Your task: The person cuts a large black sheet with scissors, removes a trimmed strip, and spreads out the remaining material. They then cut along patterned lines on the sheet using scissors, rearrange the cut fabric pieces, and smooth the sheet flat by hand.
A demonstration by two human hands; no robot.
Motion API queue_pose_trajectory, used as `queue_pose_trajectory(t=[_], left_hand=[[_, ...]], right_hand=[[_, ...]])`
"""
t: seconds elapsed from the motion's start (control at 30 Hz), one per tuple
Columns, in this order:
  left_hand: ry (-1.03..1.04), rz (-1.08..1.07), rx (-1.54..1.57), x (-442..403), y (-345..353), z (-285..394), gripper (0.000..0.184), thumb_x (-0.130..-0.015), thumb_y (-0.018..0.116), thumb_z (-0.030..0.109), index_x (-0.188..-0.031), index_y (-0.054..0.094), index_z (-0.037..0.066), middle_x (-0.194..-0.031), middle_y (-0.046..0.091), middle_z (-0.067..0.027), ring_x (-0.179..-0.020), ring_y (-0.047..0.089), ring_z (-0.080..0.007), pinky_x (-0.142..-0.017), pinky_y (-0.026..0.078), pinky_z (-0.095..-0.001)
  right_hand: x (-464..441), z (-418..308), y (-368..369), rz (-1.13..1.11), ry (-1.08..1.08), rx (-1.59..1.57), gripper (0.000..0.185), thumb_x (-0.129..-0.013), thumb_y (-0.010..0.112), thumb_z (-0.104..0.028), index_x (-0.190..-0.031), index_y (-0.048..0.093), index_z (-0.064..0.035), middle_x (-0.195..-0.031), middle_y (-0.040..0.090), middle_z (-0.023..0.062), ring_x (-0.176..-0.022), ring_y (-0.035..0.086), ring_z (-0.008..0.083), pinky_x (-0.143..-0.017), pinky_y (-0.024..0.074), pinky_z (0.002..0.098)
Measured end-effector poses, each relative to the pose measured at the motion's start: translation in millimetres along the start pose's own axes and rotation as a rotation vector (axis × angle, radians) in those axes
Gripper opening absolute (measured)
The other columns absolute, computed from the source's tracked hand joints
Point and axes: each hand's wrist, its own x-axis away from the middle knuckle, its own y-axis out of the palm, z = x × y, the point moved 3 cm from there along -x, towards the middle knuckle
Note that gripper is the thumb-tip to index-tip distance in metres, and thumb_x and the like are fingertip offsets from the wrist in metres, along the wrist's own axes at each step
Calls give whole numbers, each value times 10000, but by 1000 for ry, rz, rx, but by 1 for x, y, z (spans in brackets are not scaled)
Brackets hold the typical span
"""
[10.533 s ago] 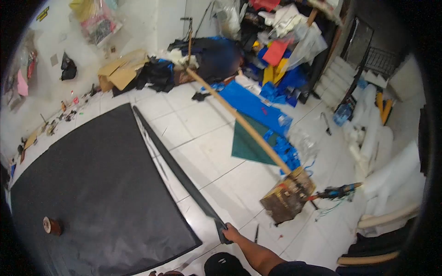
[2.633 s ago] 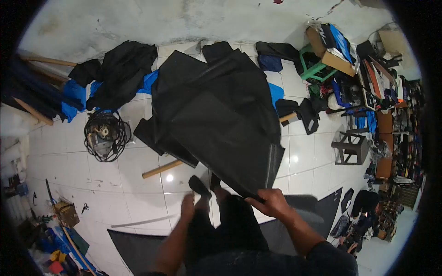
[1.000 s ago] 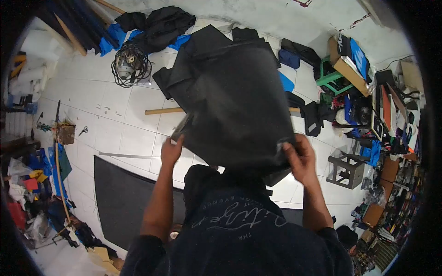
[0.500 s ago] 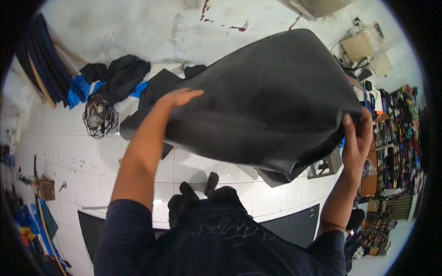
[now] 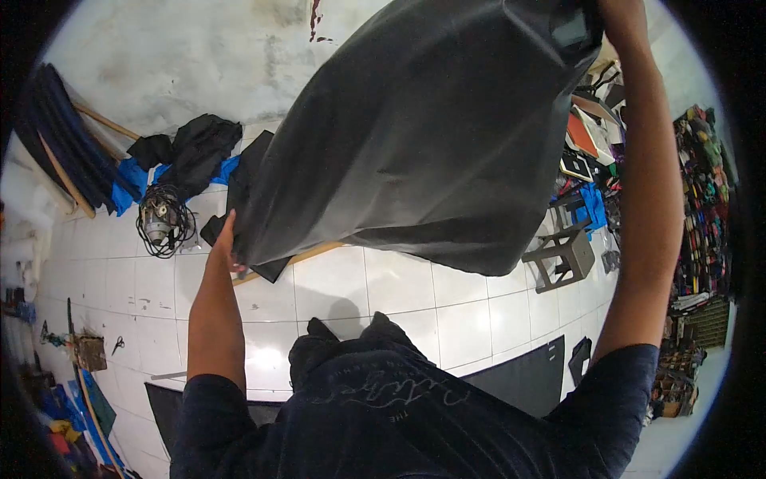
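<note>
Holding one black sheet (image 5: 423,136) above the tiled floor (image 5: 335,291), two hands: right hand (image 5: 624,20) clenched at its upper right, left hand (image 5: 226,249) at its lower-left edge, grip unclear; one grey stool (image 5: 568,254) nearby.

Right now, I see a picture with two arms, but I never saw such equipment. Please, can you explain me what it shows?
There is no robot: a camera worn on a person's head looks forward and down at their bare hands. The right hand, partly cut off at the top, holds up a large black sheet. The left hand is at the sheet's lower left edge; its grip is unclear. On the white tiled floor are a stool, scissors and a device wrapped in black cable.
</note>
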Motion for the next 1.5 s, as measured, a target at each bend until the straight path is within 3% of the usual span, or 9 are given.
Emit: queue_pose_trajectory(t=[0.07,0.13,0.27,0.37,0.53,0.97,1.13,1.2,1.5], left_hand=[[-117,-46,176,-13,-8,-12,961,-652,548,814,-1299,494,106,-1202,505,-130,-1086,474,-269,-866,392,-444],[174,-397,102,-13,-3,2,859,-691,577,755,-1249,522,103,-1090,545,-61,-1051,499,-211,-844,391,-377],[299,-548,335,90,27,64,570,-784,594,538,-1165,586,114,-1159,602,17,-1021,519,-184,-796,360,-381],[700,-327,223,107,18,103,518,-801,579,501,-1140,602,110,-1236,585,-9,-1030,524,-196,-831,364,-412],[924,-10,36,169,15,167,245,-840,635,277,-1039,637,133,-967,595,43,-900,493,-80,-761,352,-218],[1087,508,-178,273,69,244,368,-841,660,319,-1065,673,27,-869,654,-35,-758,551,-126,-692,414,-265],[1091,615,-177,247,18,281,576,-824,690,336,-1273,549,4,-1181,615,-140,-1087,567,-233,-934,411,-318],[1177,673,-76,245,1,288,595,-830,683,349,-1269,541,-27,-1204,608,-146,-1123,555,-230,-961,395,-314],[1168,728,-96,279,-50,299,555,-853,654,373,-1262,565,9,-1203,614,-121,-1129,547,-212,-990,370,-311]], right_hand=[[-43,28,-8,-101,-82,-249,454,-745,659,-53,-1152,465,2,-1083,575,246,-947,585,339,-875,469,469],[-50,29,-20,12,-75,-338,213,-788,569,41,-1000,543,36,-966,623,199,-867,605,296,-752,511,423],[-70,84,-60,133,83,-284,194,-815,590,1,-1004,557,30,-956,634,189,-876,605,297,-769,506,428],[-69,137,-93,189,205,-196,232,-829,602,-51,-1044,555,24,-987,633,188,-898,604,299,-785,502,420],[-60,251,-150,105,296,-143,288,-849,592,-119,-1107,542,0,-1049,617,177,-937,598,285,-812,490,404],[-39,408,-241,-44,412,-40,439,-903,565,-294,-1272,506,-63,-1210,575,148,-1039,585,250,-884,461,361],[-32,409,-232,-136,407,9,473,-935,529,-343,-1331,486,-88,-1266,557,142,-1066,582,248,-912,450,350],[-17,358,-210,-31,201,89,277,-833,623,-99,-1074,567,25,-1036,636,202,-909,604,326,-779,507,437],[5,344,-164,-15,406,-171,336,-893,603,-183,-1194,543,-46,-1094,613,151,-941,579,236,-790,491,358]])
